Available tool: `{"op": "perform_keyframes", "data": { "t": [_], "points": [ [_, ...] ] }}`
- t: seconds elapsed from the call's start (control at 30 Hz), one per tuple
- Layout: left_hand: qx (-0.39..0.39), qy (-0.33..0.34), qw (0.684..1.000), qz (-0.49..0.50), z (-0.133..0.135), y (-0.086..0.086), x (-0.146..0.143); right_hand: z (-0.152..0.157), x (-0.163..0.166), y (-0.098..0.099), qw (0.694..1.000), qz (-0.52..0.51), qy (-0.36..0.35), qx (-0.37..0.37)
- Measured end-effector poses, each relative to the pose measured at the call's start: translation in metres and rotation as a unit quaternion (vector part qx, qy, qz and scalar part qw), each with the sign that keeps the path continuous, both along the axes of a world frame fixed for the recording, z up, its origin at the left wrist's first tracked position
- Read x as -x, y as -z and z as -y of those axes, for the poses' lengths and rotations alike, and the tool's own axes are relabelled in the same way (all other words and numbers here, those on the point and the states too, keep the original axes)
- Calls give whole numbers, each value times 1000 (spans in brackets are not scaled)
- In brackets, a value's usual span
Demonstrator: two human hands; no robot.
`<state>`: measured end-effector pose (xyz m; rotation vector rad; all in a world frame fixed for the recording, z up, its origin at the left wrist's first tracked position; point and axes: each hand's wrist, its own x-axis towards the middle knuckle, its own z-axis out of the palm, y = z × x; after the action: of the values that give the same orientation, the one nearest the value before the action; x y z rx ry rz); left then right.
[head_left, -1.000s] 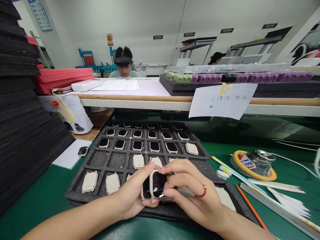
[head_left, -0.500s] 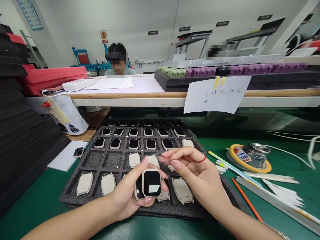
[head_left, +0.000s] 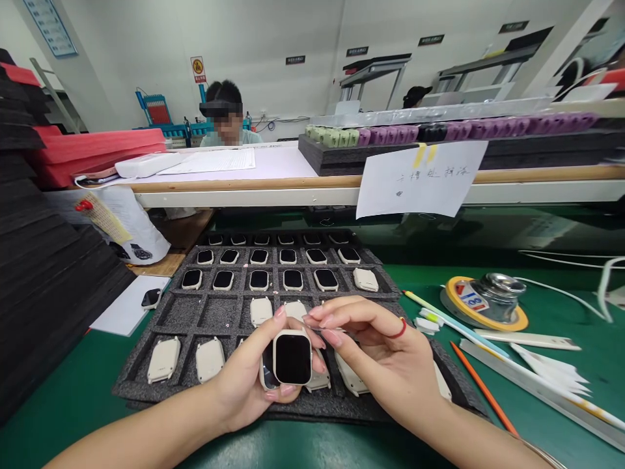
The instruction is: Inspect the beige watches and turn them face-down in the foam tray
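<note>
Two cream-framed smartwatch bodies lie together in my left hand (head_left: 249,371), whose fingers are wrapped round them. The front smartwatch body (head_left: 291,358) faces me with its black screen and partly covers the rear one (head_left: 267,368). My right hand (head_left: 381,345) hovers at the upper right corner of the front watch, thumb and fingertips drawn together. Something thin and clear seems to be between them, too faint to name. Beneath both hands is a black foam tray (head_left: 215,314) with smartwatch bodies in its compartments, some screen up, others back up (head_left: 164,359).
To the right lie a roll of yellow tape (head_left: 452,306) with a metal-topped jar, an orange stick (head_left: 483,387), a long white strip (head_left: 547,397) and white paper pieces (head_left: 549,368). Stacked black foam (head_left: 58,286) rises at left. A shelf edge (head_left: 244,197) crosses ahead; a person (head_left: 227,120) sits beyond.
My right fingertips have closed together and come slightly nearer the front watch. The bright reflection on its screen is gone. My left hand still holds both watches.
</note>
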<state>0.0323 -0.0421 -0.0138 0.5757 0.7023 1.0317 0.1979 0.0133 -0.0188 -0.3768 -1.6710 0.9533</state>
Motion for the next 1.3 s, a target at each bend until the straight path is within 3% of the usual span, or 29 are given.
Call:
{"op": "perform_keyframes", "data": {
  "t": [0.3,0.47,0.67,0.93,1.3],
  "points": [
    [-2,7,1000,2,-1,0,1,0,-1,0,999,-9,30,-35],
    [27,-8,1000,10,0,3,0,1,-4,-2,985,35,57,-162],
    [46,-19,998,24,0,0,-1,3,-6,-2,957,72,27,-280],
    [39,-16,999,28,-1,0,-1,1,-6,-3,941,96,-11,-323],
    [12,-32,999,3,1,-2,-3,3,-2,-5,941,133,29,-310]
  ]
}}
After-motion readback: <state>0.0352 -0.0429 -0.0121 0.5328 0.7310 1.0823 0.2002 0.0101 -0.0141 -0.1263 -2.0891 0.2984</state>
